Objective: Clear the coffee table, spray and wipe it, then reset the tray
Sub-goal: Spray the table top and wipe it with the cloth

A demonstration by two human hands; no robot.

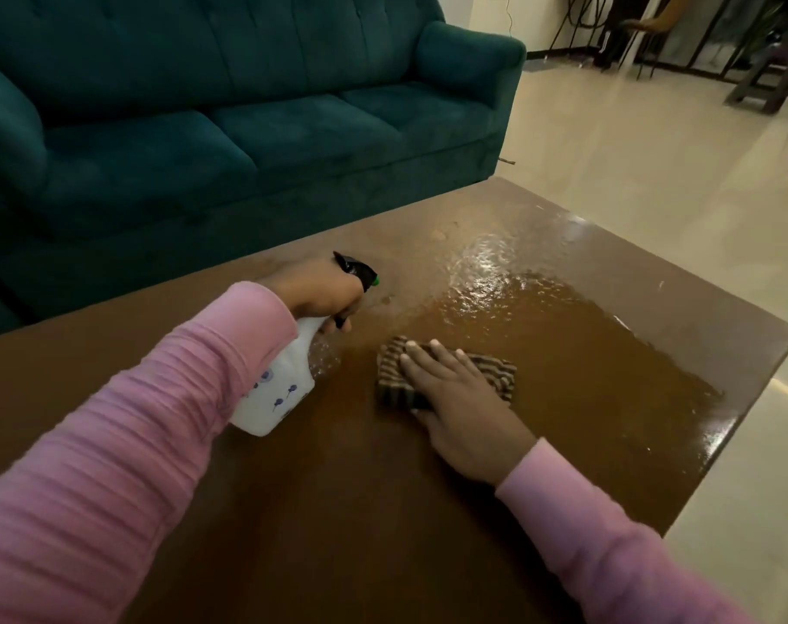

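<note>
Head view: the striped cloth (495, 369) is pressed to the coffee table (293, 511) under the flat, straight-fingered right hand (455, 398). Just left, the spray bottle (284, 385) is gripped by the left hand (320, 295), nozzle aimed at the wet patch (563, 335) beyond the cloth.

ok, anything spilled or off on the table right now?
Nothing alarming. The coffee table has a glossy wet patch across its far right part, consistent with spraying: the left hand grips the spray bottle, the right hand presses flat on the striped cloth. A dull smudge sits near the far edge.
</note>
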